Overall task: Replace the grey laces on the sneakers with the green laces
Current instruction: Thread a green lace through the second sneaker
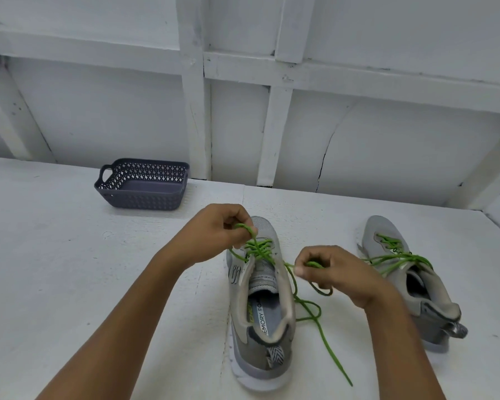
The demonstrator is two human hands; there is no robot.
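- Forearms (122, 313) first, closest to us, reaching out from the near edge over the white tabletop (70, 269).
- Far left, well clear of the action, a dark latticed basket (142, 199) sits near the wall.
- Now the left hand (214, 232): fingers curled, pinching a loop of the green lace (259, 248) just above the toe-end eyelets.
- Under and between the hands stands the near sneaker (260, 313), grey, upright on its sole. Its long axis runs straight away from the person, heel towards them, toe far. Green crossings fill the front rows; the eyelets nearer the tongue look unlaced to me.
- Off the shoe's right flank, the right hand (332, 272) pinches the other strand, a small loop hanging below the fingers. The free tail snakes back along the tabletop towards the near edge.
- So the shoe lies between the two hands, the left over its toe end, the right beside its middle. I'd say the right hand is nearer the next open eyelet, and its strand has to cross leftwards.
- Far right, well apart, the second sneaker (422, 298) stands angled, its second green lace (399, 256) loosely through and untied.
- No grey lace anywhere I can see.
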